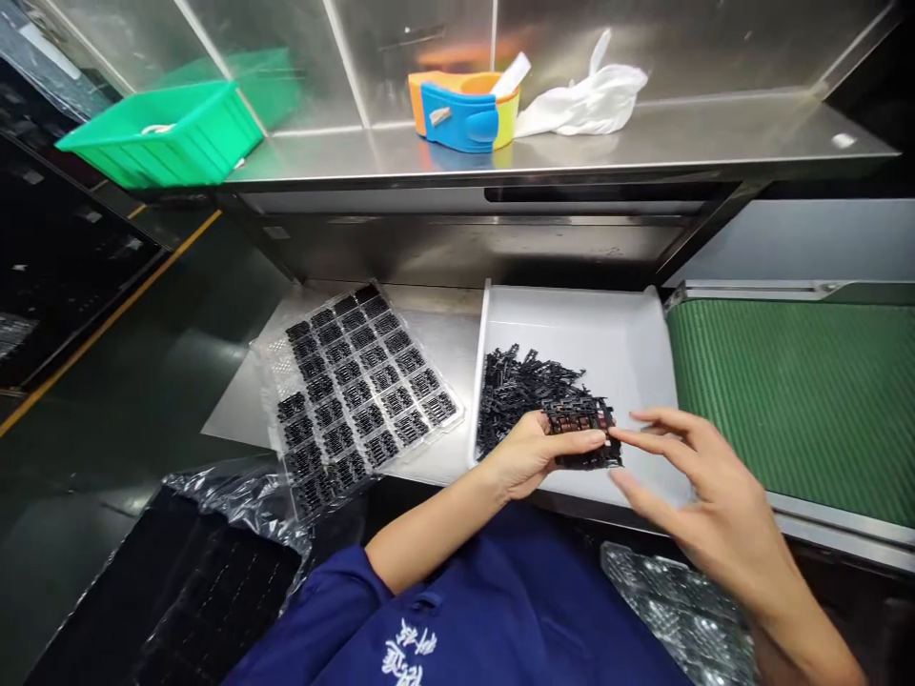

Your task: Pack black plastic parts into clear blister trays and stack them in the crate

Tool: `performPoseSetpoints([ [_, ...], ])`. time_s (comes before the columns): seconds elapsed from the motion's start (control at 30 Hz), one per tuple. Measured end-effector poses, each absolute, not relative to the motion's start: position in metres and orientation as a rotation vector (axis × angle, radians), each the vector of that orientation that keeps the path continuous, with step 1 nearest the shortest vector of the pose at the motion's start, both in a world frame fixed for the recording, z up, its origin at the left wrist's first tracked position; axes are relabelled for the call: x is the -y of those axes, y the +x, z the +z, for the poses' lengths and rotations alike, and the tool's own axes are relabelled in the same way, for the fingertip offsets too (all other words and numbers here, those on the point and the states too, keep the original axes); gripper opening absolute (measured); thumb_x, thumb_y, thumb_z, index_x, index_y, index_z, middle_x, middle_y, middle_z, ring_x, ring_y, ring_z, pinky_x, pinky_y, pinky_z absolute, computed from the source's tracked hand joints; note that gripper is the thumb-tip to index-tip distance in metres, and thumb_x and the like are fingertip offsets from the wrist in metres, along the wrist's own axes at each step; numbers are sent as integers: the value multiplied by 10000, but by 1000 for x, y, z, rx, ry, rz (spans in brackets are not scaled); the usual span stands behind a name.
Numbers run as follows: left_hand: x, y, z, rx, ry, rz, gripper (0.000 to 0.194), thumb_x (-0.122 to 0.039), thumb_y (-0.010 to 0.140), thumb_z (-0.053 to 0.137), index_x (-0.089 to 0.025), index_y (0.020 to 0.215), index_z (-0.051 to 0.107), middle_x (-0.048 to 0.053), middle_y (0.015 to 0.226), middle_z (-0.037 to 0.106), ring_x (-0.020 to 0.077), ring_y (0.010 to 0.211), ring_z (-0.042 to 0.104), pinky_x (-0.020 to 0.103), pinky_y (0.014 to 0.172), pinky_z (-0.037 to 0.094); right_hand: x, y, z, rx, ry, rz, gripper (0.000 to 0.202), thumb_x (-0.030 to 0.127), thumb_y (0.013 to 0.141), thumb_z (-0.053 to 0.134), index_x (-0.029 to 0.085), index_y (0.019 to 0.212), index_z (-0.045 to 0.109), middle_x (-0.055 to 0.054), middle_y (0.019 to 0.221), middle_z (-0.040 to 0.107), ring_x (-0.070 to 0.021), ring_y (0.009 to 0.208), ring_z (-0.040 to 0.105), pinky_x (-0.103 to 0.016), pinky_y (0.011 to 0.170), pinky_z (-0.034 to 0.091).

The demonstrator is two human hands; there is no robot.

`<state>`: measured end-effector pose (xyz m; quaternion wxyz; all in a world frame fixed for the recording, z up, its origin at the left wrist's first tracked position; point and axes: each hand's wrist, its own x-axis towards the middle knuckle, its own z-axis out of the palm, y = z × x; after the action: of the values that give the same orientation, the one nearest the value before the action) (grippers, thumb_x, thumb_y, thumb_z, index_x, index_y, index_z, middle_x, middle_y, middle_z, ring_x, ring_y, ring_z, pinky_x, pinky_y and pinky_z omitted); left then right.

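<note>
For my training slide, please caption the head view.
Left hand holding black parts over a white tray, open right hand close by, green ribbed surface beyond.

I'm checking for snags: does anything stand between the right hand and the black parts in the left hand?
Nothing visible does: the right hand has its fingers right by the end of the black parts held in the left hand; contact is hard to tell.

Navy-blue shirt [543, 591] — white characters [406, 657] on front, left sleeve [335, 595] — 2 bare forearms [436, 529].
</note>
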<state>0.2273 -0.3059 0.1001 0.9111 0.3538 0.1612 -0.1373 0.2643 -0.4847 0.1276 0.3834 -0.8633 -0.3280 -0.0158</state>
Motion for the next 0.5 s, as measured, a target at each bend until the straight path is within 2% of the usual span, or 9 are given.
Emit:
performPoseSetpoints([
  [0.07, 289, 215, 99, -302, 751, -413, 548, -364, 502, 952, -138, 964, 761, 63, 924, 762, 178, 874, 706, 310, 900, 515, 478, 256, 131, 1011, -2196, -15, 337, 447, 869, 695, 308, 1176, 679, -63, 1423, 571, -316, 1258, 587, -468, 966, 571],
  [0.17, 272, 201, 96, -260, 724, -559, 534, -350, 542, 936, -152, 1003, 755, 63, 937, 764, 174, 839, 713, 308, 851, 535, 473, 245, 131, 969, -2127, 137, 472, 441, 879, 700, 321, 1317, 571, -51, 1448, 572, -288, 1304, 570, -351, 782, 654],
  [0.23, 267, 195, 94, -254, 692, -581, 531, -354, 569, 925, -155, 1029, 750, 73, 963, 766, 170, 818, 715, 309, 832, 545, 471, 235, 127, 871, -2081, 146, 613, 453, 848, 739, 325, 1399, 502, -53, 1428, 593, -283, 1298, 580, -370, 870, 642],
  [0.33, 265, 189, 91, -191, 653, -645, 553, -389, 595, 915, -148, 1062, 744, 109, 1032, 761, 204, 866, 730, 319, 824, 553, 468, 219, 122, 824, -2048, 105, 743, 425, 824, 776, 321, 1473, 429, -58, 1437, 589, -280, 1315, 566, -440, 1100, 504],
  [0.5, 269, 189, 85, -99, 612, -731, 600, -386, 590, 922, -142, 1104, 732, 150, 1113, 744, 230, 924, 735, 309, 785, 561, 467, 203, 118, 772, -2101, 102, 741, 416, 854, 745, 331, 1503, 397, -57, 1471, 560, -275, 1360, 521, -432, 1118, 485],
])
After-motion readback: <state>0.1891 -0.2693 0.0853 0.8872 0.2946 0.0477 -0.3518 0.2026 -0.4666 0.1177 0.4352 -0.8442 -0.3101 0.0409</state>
